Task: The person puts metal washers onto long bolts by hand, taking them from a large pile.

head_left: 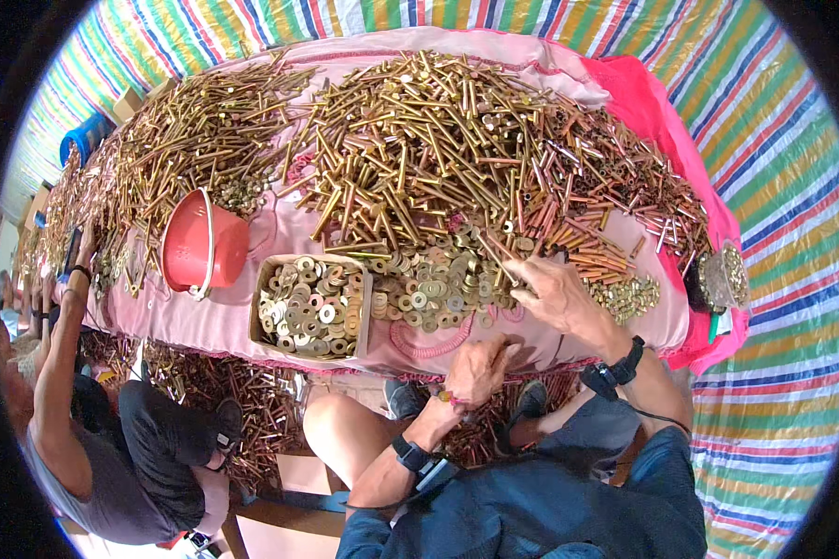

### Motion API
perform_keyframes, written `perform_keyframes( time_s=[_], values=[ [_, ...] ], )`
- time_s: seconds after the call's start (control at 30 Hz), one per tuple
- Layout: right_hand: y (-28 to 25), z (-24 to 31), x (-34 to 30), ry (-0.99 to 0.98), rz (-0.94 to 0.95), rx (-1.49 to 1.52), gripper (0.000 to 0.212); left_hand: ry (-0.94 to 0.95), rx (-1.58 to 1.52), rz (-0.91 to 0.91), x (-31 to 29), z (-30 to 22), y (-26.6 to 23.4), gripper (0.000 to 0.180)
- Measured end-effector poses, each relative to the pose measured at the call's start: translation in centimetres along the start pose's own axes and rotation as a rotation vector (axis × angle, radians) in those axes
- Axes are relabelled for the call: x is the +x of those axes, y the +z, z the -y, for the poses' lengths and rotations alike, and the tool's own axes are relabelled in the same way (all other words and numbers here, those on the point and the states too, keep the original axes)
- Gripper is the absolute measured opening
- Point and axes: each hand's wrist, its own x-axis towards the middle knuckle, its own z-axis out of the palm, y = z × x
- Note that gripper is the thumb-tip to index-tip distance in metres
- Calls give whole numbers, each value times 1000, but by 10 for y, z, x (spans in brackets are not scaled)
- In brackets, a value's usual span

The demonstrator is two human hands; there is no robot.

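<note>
My right hand (561, 293) reaches over the table's near side, its fingers closed around a long thin bolt (497, 255) that points away to the upper left. Closer to me, at the table's front edge, my left hand (480, 371) is curled with thumb and fingers together; anything inside it is hidden. Flat round washers (431, 291) lie loose just beyond my left hand. Many more fill a rectangular box (254, 321) to the left. Behind my right hand rises a big heap of brass-coloured bolts (419, 121). Small nuts (626, 298) are spread to its right.
A red bucket (205, 244) with a white handle lies tipped left of the box. At the right end stands a clear tub (723, 276) of small parts. Another person's arm (61, 349) reaches in at the left. More bolts (261, 429) cover the ground below the pink cloth (391, 343).
</note>
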Motion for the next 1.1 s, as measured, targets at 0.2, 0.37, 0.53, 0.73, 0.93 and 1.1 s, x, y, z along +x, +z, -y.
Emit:
perform_keyframes(
  time_s=[0.2,0.37,0.53,0.73,0.93,1.1],
  values=[
    [4,6,-28,348,-207,429,16,-2,-80,-176,4,-1,7,23],
    [17,27,-37,437,-209,373,18,-186,-207,-219,11,7,9,28],
    [14,34,-22,693,-116,108,32,-116,-112,-258,11,9,11,23],
    [29,28,-23,760,-92,148,41,10,-89,-321,10,17,19,20],
    [47,25,-41,936,-129,384,42,-63,-112,-289,9,1,10,16],
    [47,30,-41,1011,-172,532,33,-118,-126,-267,8,-2,8,18]
  ],
)
